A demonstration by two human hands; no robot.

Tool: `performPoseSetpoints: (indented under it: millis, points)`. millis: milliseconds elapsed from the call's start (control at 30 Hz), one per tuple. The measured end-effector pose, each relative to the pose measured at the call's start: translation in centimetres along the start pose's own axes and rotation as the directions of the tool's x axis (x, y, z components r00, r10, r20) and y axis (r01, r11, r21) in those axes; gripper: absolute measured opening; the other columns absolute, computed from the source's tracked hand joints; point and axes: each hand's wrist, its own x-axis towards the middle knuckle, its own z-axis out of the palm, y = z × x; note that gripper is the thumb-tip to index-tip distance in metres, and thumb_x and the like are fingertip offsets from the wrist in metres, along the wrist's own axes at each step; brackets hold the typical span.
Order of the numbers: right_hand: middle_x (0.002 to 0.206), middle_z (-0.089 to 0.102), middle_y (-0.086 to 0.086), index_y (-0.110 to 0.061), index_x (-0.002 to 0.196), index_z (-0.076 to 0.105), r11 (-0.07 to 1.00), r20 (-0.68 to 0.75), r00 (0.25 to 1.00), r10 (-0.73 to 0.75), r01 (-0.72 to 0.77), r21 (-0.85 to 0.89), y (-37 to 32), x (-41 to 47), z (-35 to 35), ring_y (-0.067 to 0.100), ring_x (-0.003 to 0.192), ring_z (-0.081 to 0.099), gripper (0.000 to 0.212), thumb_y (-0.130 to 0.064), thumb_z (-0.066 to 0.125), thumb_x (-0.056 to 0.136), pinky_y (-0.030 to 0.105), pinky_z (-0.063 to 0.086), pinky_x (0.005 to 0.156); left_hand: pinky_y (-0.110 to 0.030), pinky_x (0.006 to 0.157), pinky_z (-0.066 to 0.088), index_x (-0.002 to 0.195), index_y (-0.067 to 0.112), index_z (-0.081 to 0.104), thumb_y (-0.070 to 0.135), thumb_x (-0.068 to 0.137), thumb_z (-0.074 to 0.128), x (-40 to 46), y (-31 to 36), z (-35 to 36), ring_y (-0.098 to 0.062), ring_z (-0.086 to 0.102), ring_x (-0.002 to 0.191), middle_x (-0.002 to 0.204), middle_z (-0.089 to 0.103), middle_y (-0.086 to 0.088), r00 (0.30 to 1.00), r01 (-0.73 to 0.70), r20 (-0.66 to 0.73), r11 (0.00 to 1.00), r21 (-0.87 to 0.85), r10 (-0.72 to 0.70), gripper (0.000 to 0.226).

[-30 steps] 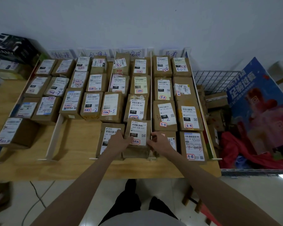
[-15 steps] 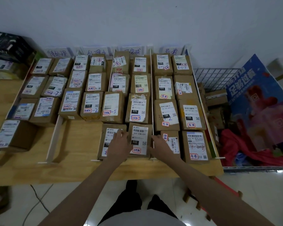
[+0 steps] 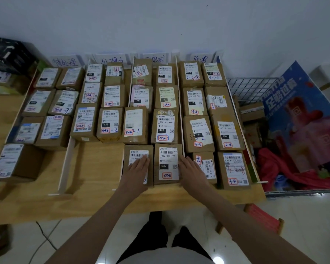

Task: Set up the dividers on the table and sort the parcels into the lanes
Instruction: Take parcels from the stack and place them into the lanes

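Several brown parcels with white labels fill lanes on the wooden table (image 3: 95, 199), split by white dividers (image 3: 65, 168). The nearest parcel of the third lane, labelled 032 (image 3: 167, 164), lies flat at the front. My left hand (image 3: 136, 171) rests flat, fingers straight, on the neighbouring parcel (image 3: 136, 149) to its left. My right hand (image 3: 191, 171) lies with straight fingers against the 032 parcel's right side, over the white divider (image 3: 179, 103) and the edge of a sideways-labelled parcel (image 3: 207, 166).
A wire basket (image 3: 253, 88) at the right holds more parcels, red cloth and a blue printed board (image 3: 301, 115). Black and other boxes (image 3: 6, 54) stand at the far left. Handwritten lane signs (image 3: 65, 61) lean on the wall. A cable lies on the floor.
The 032 parcel went from tilted in both hands to lying flat in the lane. My hands let go of it and flattened, the left onto the neighbouring parcel.
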Motion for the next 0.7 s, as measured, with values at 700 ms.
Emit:
performPoseSetpoints:
  millis: [700]
  points:
    - [0.138, 0.049, 0.006, -0.014, 0.133, 0.048, 0.997, -0.252, 0.965, 0.067, -0.052, 0.063, -1.1, -2.2, -8.9, 0.026, 0.131, 0.044, 0.038, -0.033, 0.046, 0.1, 0.042, 0.044, 0.104, -0.038, 0.121, 0.02, 0.156, 0.019, 0.024, 0.056, 0.101, 0.034, -2.3, -0.1, -6.9, -0.021, 0.023, 0.148, 0.163, 0.021, -0.002, 0.985, 0.02, -0.171, 0.998, 0.053, -0.011, 0.067]
